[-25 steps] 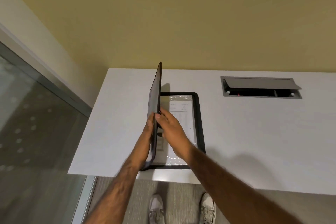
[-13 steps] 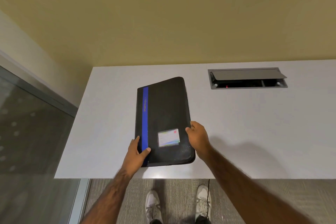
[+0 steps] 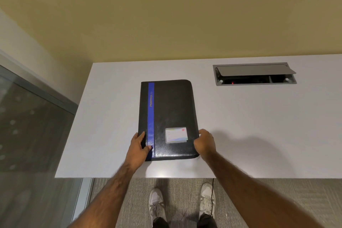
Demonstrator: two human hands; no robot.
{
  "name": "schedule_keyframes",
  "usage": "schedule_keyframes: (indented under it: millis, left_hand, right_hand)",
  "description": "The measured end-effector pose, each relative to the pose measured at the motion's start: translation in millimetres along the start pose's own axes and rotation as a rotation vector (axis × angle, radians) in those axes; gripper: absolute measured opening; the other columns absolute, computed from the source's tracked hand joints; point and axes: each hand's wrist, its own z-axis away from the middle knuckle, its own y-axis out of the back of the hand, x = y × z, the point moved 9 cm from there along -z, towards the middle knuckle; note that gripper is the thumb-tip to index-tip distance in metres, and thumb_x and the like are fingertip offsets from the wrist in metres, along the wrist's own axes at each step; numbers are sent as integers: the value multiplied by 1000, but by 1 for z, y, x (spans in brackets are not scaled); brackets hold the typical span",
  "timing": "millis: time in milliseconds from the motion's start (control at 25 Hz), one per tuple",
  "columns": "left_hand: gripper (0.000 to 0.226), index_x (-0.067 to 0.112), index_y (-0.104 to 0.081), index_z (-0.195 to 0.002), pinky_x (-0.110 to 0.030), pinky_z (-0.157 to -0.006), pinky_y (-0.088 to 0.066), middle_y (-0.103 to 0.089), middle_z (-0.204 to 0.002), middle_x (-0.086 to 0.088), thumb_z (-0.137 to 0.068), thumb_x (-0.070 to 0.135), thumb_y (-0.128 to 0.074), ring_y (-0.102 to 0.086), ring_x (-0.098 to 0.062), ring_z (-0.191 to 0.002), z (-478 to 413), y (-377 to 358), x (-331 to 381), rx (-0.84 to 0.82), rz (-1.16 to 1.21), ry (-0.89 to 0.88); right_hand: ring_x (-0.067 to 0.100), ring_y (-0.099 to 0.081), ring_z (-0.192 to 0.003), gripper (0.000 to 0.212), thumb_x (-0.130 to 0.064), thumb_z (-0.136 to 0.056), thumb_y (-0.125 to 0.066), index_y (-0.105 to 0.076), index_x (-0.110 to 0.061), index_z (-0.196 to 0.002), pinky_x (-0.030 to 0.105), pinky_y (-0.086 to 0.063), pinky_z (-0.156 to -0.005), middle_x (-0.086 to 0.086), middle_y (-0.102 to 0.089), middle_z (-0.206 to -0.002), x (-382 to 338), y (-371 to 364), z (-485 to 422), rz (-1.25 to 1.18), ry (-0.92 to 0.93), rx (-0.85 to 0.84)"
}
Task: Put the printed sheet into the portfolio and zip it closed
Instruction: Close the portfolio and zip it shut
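The black portfolio [image 3: 172, 113] lies closed and flat on the white table [image 3: 259, 126], with a blue stripe down its left side and a small card pocket [image 3: 176, 134] on the cover. The printed sheet is hidden inside. My left hand [image 3: 137, 151] rests on the near left corner, thumb on the blue stripe and forefinger along the spine. My right hand [image 3: 204, 143] has its fingers curled round the portfolio's right edge near the bottom corner. Whether it touches a zipper pull cannot be seen.
A grey cable hatch [image 3: 254, 74] with its lid tilted up is set into the table at the back right. A glass partition [image 3: 33, 135] stands to the left and a yellow wall behind. My shoes [image 3: 182, 203] show below the table's front edge.
The cover, held upright a second ago over the sheet, has swung down and shut. My left hand moved to the near left corner and my right hand to the right edge.
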Motion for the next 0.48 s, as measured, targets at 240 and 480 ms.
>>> schedule_keyframes:
  millis: [240,480]
  left_hand:
    - [43,4,-56,-137,-29,-98,-41,-59,-135,-10,-95,-4,-46,-56,-20,-116,-13,23,21,58,-105,-103]
    - [32,8,-68,-122,-27,-95,-47,-66,-118,-6,-97,1,-48,-62,-19,-107,24,33,-33,131,-191,-99]
  right_hand:
    - [36,-64,-103,34,5,-80,-58,-67,-5,-111,45,-55,-92,17,-70,-114,-13,19,-39,-53,33,-29]
    - [32,-57,-112,38,-6,-86,-55,-61,-12,-123,45,-51,-93,11,-61,-123,-14,16,-1,61,130,157]
